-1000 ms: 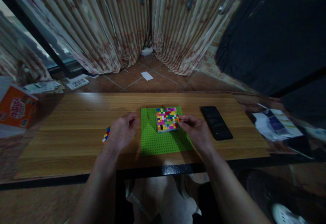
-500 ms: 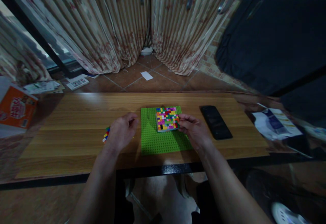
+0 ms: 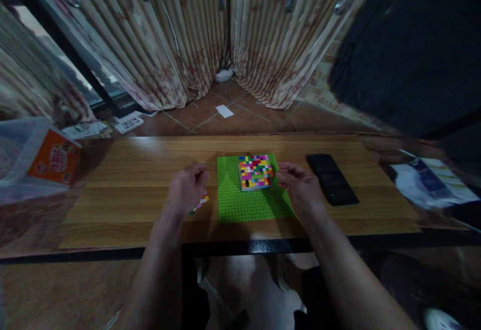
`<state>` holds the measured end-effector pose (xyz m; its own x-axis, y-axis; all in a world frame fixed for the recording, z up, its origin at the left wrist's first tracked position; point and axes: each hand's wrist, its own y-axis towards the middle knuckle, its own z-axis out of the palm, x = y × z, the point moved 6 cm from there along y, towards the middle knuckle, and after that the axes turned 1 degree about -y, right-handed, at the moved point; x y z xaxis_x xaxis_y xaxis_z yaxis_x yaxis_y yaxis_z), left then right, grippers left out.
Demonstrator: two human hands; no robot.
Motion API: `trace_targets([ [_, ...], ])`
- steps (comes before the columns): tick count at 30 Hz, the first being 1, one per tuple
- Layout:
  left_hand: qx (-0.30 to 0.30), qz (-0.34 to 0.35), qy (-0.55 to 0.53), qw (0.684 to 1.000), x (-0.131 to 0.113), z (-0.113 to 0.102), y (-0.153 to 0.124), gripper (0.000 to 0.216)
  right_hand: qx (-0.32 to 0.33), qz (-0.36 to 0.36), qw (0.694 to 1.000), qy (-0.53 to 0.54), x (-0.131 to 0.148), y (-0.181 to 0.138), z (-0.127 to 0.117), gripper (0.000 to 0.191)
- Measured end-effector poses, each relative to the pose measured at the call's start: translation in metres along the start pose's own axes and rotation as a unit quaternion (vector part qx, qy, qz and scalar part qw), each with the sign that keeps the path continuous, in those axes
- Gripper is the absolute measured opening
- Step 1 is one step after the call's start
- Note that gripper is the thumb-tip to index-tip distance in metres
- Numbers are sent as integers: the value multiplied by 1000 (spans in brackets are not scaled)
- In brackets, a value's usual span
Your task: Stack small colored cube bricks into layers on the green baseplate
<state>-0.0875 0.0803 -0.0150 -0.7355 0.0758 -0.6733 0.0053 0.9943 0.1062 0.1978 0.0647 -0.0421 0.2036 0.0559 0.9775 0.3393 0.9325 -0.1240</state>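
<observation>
A green studded baseplate (image 3: 235, 210) lies on the wooden table. On its upper part sits a square block of small multicoloured toy bricks (image 3: 256, 171). My right hand (image 3: 302, 190) is just right of this block, thumb and fingers drawn together in a pinch; whatever is between them is too small to make out. Left of the baseplate, my left hand (image 3: 186, 190) hovers with curled fingers, thumb against forefinger, and its fingertips hide anything held. Loose small bricks (image 3: 203, 201) lie on the table beside and partly beneath the left hand.
A black phone (image 3: 332, 180) lies on the table (image 3: 124, 185) to the right. Beyond the left end stands a clear plastic box (image 3: 22, 157) with an orange label. Papers lie on the floor past the right end, and curtains (image 3: 180, 44) hang behind.
The view has swung left, so everything sits further right. My left hand has shifted left over the loose bricks, uncovering some on its right. My right fingertips have drawn slightly away from the brick block.
</observation>
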Motion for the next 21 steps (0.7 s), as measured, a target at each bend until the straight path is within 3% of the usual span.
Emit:
trace_targets([
  [2,-16,-8,14,1000,3,-8,0,23,-18,-85,996,-32,14,-7,3,23],
  [4,-38,-19,30,999,8,-16,0,23,6,-148,987,-61,23,-21,16,15],
  [7,-52,-43,30,997,14,-23,-1,24,108,-215,961,-139,23,-52,50,9],
  [10,-54,-49,21,997,17,-24,-2,24,247,-271,895,-253,8,-83,90,16],
  [14,-43,-35,17,998,16,-21,-4,23,291,-286,836,-366,-18,-93,121,23],
  [21,-34,-36,2,999,19,-21,-5,22,309,-298,781,-453,-41,-85,152,21],
])
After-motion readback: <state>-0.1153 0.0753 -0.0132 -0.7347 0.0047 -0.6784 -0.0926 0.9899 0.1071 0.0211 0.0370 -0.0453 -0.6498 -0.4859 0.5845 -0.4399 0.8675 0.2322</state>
